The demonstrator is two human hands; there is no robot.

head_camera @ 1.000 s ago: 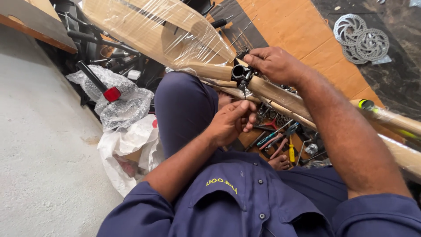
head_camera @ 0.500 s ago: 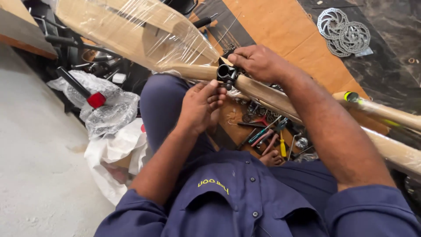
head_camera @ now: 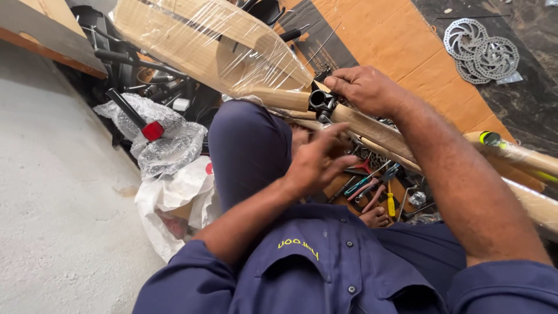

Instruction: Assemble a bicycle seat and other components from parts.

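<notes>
The left hand (head_camera: 317, 166) is hovering with fingers spread, gripping nothing, just below the black clamp (head_camera: 321, 102). Beyond it, the right hand (head_camera: 366, 90) is closing around the paper-wrapped frame tube (head_camera: 372, 125), right beside that clamp.

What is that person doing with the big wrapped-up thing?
A person in a blue shirt sits with a paper-wrapped bike frame across their lap. Their right hand rests on the frame beside a black clamp. Their left hand is open just below it. Hand tools lie underneath.
</notes>
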